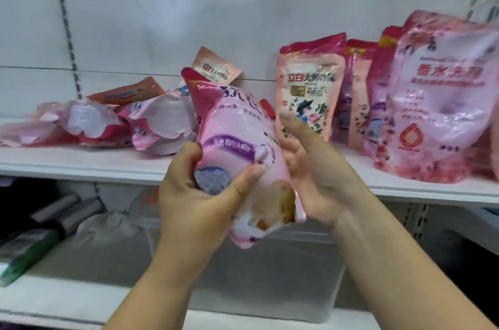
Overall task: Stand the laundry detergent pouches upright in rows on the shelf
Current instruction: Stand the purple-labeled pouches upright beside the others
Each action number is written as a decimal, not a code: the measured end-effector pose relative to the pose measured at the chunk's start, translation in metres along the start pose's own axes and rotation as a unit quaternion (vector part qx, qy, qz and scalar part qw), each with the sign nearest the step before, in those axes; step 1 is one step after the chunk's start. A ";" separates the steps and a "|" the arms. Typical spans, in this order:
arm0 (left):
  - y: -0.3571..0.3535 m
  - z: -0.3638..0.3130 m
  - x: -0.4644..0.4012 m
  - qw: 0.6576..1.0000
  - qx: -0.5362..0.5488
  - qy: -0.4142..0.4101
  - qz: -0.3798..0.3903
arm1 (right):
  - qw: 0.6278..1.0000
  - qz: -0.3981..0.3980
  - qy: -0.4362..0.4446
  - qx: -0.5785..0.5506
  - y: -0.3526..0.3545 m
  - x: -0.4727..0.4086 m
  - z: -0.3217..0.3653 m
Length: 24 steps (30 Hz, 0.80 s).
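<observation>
My left hand (199, 194) gripped a pink pouch (237, 140) before the shelf (108, 165). My right hand (316, 167) lay open against the pouch's side.

You're facing a plain white back panel (243, 6) with a slotted upright strip (64, 24) running down its left side; a lower white shelf (67, 300) is sitting underneath, evenly lit.
</observation>
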<state>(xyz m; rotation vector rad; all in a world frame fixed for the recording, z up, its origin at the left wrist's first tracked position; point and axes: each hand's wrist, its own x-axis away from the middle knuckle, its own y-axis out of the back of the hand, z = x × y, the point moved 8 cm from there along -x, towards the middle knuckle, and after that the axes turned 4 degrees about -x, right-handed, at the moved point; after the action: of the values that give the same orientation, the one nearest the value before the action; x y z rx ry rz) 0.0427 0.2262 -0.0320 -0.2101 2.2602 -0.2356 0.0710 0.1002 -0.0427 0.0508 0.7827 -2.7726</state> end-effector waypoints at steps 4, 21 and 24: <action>-0.025 -0.024 -0.001 0.996 0.010 -0.054 0.072 | 0.998 0.031 0.040 -0.023 -0.001 0.012 0.020; -0.148 0.036 -0.090 0.970 -0.028 0.082 0.229 | 0.810 -0.269 0.406 0.327 0.049 0.012 0.159; -0.154 0.066 -0.070 0.925 -0.096 0.177 0.321 | 0.833 -0.302 0.260 0.383 0.078 0.001 0.122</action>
<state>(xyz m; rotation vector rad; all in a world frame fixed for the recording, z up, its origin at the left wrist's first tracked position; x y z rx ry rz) 0.1490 0.0860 0.0139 0.5136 2.5687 0.3238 0.0945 -0.0277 0.0217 0.8742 -0.3864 -3.5338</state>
